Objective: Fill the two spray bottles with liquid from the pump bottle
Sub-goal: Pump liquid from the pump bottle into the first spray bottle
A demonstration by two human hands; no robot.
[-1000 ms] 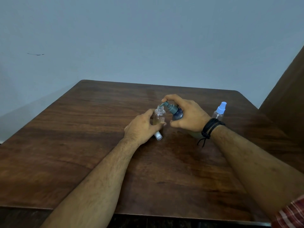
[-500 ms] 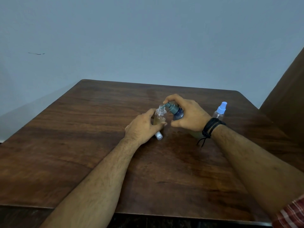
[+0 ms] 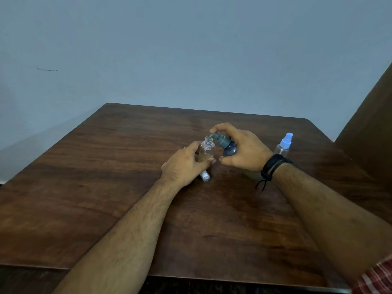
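Barely anything has shifted since a second ago: my right hand (image 3: 244, 149) stays wrapped around the tilted pump bottle (image 3: 228, 146), forefinger on the pump head, nozzle over the open clear spray bottle (image 3: 206, 151) that my left hand (image 3: 184, 166) clasps at table (image 3: 106, 166) centre. A white cap (image 3: 205, 176) lies under my left hand. At three o'clock, the blue-capped spray bottle (image 3: 283, 146) stands upright.

Both forearms are bare and hairy. The right wrist wears a stack of black cord bracelets (image 3: 272, 166) with loose knotted ends dangling. A red-and-white checked sleeve (image 3: 375, 276) shows near the right elbow.
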